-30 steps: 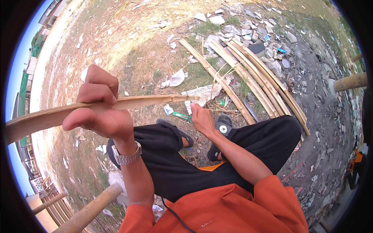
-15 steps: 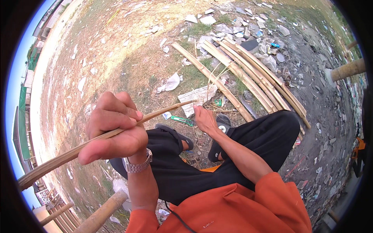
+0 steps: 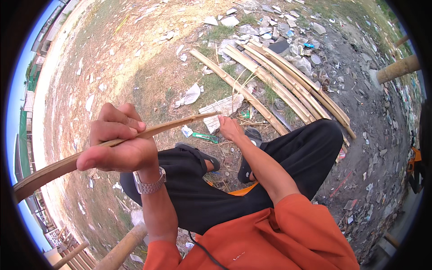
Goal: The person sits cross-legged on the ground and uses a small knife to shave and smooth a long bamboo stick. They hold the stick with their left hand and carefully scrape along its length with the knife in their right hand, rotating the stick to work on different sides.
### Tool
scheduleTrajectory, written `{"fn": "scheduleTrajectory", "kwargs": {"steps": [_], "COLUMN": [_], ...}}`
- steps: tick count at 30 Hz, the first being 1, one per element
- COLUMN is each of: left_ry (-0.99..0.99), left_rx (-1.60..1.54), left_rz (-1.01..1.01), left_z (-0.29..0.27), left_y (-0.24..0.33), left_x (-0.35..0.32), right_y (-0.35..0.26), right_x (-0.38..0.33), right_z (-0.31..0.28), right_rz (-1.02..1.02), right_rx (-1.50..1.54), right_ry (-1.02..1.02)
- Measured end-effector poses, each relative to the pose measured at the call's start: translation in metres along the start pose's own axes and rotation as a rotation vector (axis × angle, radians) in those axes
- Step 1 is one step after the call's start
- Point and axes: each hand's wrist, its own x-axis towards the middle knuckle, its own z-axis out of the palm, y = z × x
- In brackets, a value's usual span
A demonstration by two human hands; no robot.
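A long split bamboo strip [image 3: 167,127] runs from the left rim to a point above my feet, bowed slightly upward. My left hand [image 3: 119,139], a metal watch at its wrist, grips it with the fingers curled over and the thumb pointing left. At the strip's thin far end my right hand [image 3: 231,129] is closed, thumb and fingertips pinching the tip. Just beyond, a pale, rough wooden block [image 3: 220,108] lies on the ground. A green-handled cutter [image 3: 205,137] rests near my feet, and a grey blade-like piece [image 3: 282,119] lies beside the bamboo pieces.
Several long split bamboo pieces [image 3: 274,85] lie side by side ahead on the right. Broken shards and plastic litter [image 3: 288,33] cover the ground behind them. Bamboo poles stand at the right [image 3: 398,69] and lower left [image 3: 121,247]. Something orange [image 3: 243,191] shows beneath my legs.
My left hand has moved a little left and up, and the strip's near end has risen with it. The strip now bows more. My right hand remains at the thin tip.
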Motion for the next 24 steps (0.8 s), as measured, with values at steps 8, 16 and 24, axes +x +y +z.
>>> {"fn": "scheduleTrajectory", "kwargs": {"steps": [8, 16, 24], "left_ry": [0.008, -0.014, 0.034], "left_rx": [-0.048, -0.111, -0.054], "left_rz": [-0.055, -0.021, -0.071], "left_z": [0.0, -0.002, 0.001], "left_y": [0.003, -0.001, 0.0], "left_x": [0.0, -0.001, 0.001], "right_y": [0.012, 0.06, 0.053], "right_x": [0.003, 0.024, 0.049], "right_z": [0.004, 0.036, 0.022], "right_rz": [0.011, 0.051, 0.069], "right_rx": [-0.088, -0.239, -0.174], "right_ry": [-0.023, -0.003, -0.116]}}
